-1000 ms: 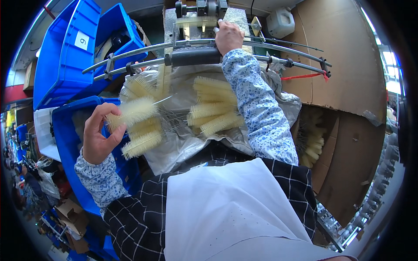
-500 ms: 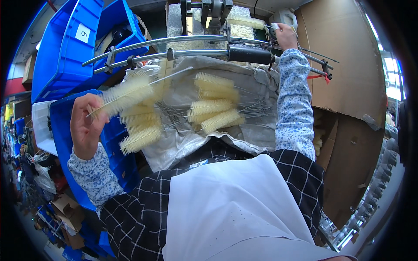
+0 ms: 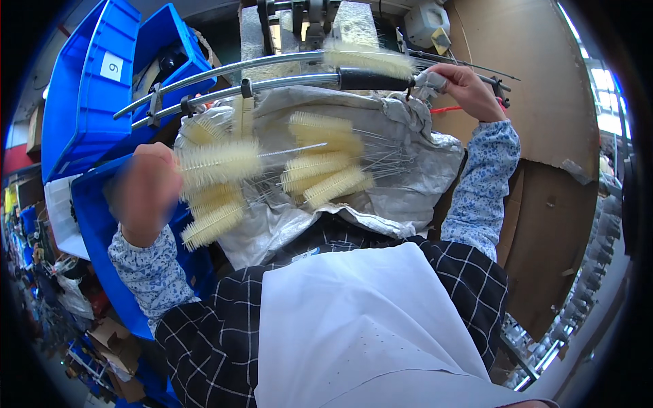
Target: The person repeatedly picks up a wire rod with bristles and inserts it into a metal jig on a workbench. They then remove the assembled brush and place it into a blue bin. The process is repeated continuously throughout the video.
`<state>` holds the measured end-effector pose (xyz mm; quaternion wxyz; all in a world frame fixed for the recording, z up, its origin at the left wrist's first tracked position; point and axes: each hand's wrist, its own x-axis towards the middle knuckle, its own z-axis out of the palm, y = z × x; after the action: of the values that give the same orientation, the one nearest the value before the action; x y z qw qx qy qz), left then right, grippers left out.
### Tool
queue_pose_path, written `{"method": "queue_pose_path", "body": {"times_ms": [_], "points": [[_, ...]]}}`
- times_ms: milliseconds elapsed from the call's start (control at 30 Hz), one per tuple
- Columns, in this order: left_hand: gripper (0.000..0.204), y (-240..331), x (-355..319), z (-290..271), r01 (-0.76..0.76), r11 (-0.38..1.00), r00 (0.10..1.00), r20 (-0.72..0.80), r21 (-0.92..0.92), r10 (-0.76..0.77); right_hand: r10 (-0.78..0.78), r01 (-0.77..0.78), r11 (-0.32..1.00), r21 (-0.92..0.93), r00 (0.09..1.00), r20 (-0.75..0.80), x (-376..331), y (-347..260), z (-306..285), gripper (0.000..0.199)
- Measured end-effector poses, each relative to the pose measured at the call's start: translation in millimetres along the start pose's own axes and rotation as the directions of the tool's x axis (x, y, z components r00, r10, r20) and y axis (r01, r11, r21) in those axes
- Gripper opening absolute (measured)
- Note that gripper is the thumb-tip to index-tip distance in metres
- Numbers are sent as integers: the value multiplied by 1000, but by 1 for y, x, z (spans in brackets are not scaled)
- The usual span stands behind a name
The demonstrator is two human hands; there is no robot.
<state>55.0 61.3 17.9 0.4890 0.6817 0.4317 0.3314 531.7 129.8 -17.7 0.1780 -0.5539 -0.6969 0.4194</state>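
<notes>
My left hand [image 3: 146,187], partly blurred, is closed on the bristle end of a cream bottle brush [image 3: 219,163]. That brush lies nearly level, its wire stem pointing right over the pile. At the far right my right hand [image 3: 469,90], with a pale wrap on a finger, pinches the stem end of a second bottle brush [image 3: 367,61]. Its bristles stretch leftward above the metal rails [image 3: 286,83] and the black roller [image 3: 374,79]. Between my hands, two heaps of similar brushes, a left heap [image 3: 214,221] and a right heap [image 3: 326,166], rest on a whitish woven sheet [image 3: 272,234].
A machine with metal blocks [image 3: 354,27] stands behind the rails. Blue bins [image 3: 81,88] rise at the left, and another blue tub [image 3: 102,224] sits under my left arm. Brown cardboard [image 3: 537,88] walls the right side. A white container [image 3: 427,24] stands at the back.
My right hand has come nearer and to the right, bringing its brush from the machine to above the rails. The brush in my left hand has turned from slanting upward to nearly level.
</notes>
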Motion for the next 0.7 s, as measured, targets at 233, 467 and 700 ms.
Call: {"method": "queue_pose_path", "body": {"times_ms": [233, 467, 700], "points": [[23, -9, -7, -4, 260, 913, 923, 197, 313, -331, -53, 35, 973, 228, 996, 72, -25, -15, 13, 26], [44, 18, 29, 112, 18, 991, 998, 60, -131, -10, -120, 95, 975, 202, 987, 111, -47, -18, 42, 25], [23, 31, 61, 185, 1, 930, 991, 126, -369, 48, -140, 114, 816, 566, 990, 3, -78, 34, 61, 17]]}}
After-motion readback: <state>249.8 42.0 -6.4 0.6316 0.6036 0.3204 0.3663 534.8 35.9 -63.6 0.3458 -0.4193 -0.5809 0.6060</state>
